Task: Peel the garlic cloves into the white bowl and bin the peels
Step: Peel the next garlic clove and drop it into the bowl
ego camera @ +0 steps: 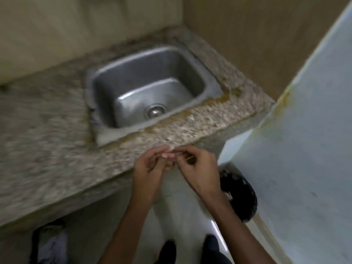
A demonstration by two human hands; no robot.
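at the counter [57, 149] edge, a small pale garlic clove [169, 155], blurred, is pinched between the fingertips of the left hand [150, 168] and right hand [198, 166]. peeling seems to be under way; next, whatever comes off should drop into the bin [240, 195] on the floor to the right. no white bowl in view.

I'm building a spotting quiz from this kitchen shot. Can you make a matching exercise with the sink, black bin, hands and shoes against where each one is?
Things:
1. sink
2. black bin
3. left hand and right hand
4. shoes

Places:
A. on the floor by the pale wall
B. at the counter's front edge, fingers pinching a pale scrap
C. at the bottom of the view
D. set into the granite counter

Pairs: 1-D, 2-A, 3-B, 4-C
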